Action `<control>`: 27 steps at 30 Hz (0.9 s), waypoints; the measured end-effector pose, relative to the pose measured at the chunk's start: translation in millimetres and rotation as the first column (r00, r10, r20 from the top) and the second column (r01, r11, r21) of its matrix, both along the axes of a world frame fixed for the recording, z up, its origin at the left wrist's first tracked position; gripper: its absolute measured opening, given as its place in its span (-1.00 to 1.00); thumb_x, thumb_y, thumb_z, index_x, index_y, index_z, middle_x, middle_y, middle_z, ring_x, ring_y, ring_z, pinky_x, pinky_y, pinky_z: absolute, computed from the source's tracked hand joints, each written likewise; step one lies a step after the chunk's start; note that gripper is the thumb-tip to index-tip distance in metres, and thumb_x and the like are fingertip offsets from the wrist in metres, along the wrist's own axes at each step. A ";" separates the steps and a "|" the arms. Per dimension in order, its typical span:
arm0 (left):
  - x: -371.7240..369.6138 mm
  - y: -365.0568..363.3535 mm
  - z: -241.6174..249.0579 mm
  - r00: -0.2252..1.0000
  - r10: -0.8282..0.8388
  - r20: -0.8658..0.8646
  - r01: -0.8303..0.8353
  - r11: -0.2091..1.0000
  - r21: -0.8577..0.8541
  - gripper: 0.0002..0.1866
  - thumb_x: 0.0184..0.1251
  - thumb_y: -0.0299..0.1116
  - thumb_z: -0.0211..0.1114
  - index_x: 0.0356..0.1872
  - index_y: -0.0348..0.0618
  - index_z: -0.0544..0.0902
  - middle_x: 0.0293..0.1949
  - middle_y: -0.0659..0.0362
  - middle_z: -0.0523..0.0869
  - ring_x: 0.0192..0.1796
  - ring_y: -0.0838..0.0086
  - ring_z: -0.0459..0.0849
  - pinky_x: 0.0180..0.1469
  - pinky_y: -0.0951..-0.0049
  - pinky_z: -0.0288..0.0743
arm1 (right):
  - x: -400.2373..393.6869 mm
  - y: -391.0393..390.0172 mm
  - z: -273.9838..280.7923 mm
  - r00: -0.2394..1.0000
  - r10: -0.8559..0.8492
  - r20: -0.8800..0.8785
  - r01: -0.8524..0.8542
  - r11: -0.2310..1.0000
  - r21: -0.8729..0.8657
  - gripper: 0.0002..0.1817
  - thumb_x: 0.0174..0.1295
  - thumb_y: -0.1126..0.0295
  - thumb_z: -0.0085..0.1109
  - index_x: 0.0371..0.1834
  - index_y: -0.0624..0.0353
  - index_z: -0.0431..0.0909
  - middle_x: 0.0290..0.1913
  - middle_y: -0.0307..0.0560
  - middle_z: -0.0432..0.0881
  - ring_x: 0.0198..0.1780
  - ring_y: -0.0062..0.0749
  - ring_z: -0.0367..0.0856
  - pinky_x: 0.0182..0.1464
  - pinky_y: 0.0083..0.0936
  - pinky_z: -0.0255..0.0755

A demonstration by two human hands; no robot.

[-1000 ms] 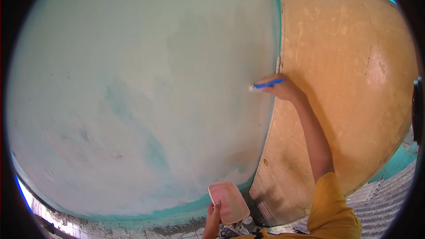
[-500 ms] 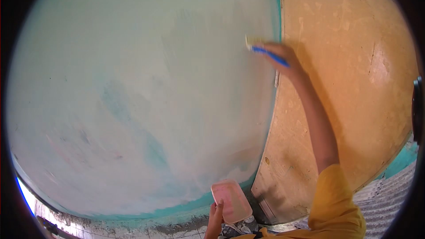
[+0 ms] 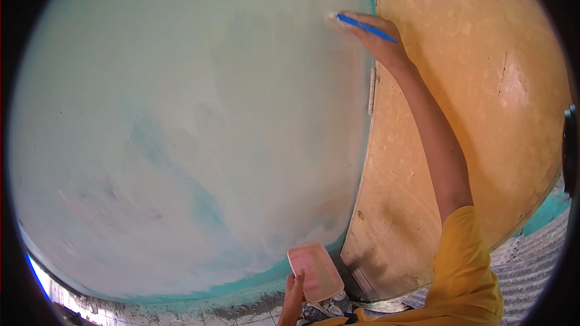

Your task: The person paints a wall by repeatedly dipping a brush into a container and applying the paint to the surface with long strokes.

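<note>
My right hand (image 3: 382,39) is closed around a brush with a blue handle (image 3: 368,27). Its pale bristles (image 3: 331,18) are at the upper right of the whitish-painted wall (image 3: 181,84), slightly blurred. Turquoise patches show through the wall's lower part. Low in the view, my left hand (image 3: 295,293) grips the left edge of a pink rectangular tray (image 3: 315,270), the thumb over its rim. The tray has a pale coating inside.
A tan wooden door panel (image 3: 465,115) stands to the right of the wall, with a hinge (image 3: 371,92) on its near edge. Corrugated sheeting (image 3: 538,265) lies at lower right. A dirty tiled ledge (image 3: 241,313) runs along the bottom.
My right hand has moved up the wall with the brush, and the arm reaches higher. My left hand and the tray have hardly moved. The view has shifted slightly.
</note>
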State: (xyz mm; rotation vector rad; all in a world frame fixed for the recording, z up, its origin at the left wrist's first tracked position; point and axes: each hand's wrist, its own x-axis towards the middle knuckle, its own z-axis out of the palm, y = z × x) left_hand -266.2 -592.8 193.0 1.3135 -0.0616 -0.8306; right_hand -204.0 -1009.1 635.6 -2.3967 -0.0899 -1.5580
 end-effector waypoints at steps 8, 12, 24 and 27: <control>5.5 -2.1 -0.7 1.000 -0.026 0.004 0.026 1.000 -0.005 -0.15 0.40 0.30 0.19 0.36 -0.30 0.33 0.03 0.07 0.63 -0.05 0.41 0.74 -0.19 0.39 0.69 | -5.0 3.8 -121.5 0.995 -0.052 -0.089 0.040 0.990 -0.132 -0.76 0.37 0.30 0.26 0.06 -0.09 0.76 0.04 -0.07 0.77 0.06 -0.19 0.73 0.14 -0.33 0.58; 14.9 0.4 -12.1 0.998 -0.068 0.009 0.068 0.998 -0.018 -0.16 0.41 0.30 0.17 0.35 -0.29 0.34 0.03 0.07 0.63 -0.05 0.42 0.74 -0.20 0.41 0.68 | -29.4 13.6 -166.4 0.865 -0.007 -0.501 0.062 0.994 0.093 -0.71 0.32 0.32 0.32 0.10 -0.08 0.74 0.06 -0.08 0.77 0.07 -0.25 0.73 0.15 -0.38 0.57; 39.4 3.3 -13.2 0.990 -0.144 0.008 0.144 0.988 -0.060 -0.21 0.43 0.28 0.17 0.29 -0.29 0.38 -0.04 0.11 0.65 -0.15 0.49 0.73 -0.33 0.48 0.63 | -4.0 -1.8 -3.2 0.989 -0.011 0.150 0.008 1.000 0.022 -0.69 0.38 0.21 0.28 0.12 0.01 0.72 0.06 -0.13 0.78 0.07 -0.37 0.73 0.14 -0.51 0.56; 39.9 4.7 -13.2 0.998 -0.067 0.018 0.067 0.998 -0.017 -0.21 0.43 0.29 0.17 0.29 -0.28 0.38 -0.04 0.12 0.65 -0.16 0.49 0.73 -0.33 0.48 0.63 | 1.9 -5.2 -29.8 0.984 -0.050 0.171 0.043 0.998 0.044 -0.72 0.38 0.27 0.27 0.12 -0.01 0.72 0.06 -0.12 0.77 0.05 -0.33 0.74 0.14 -0.48 0.57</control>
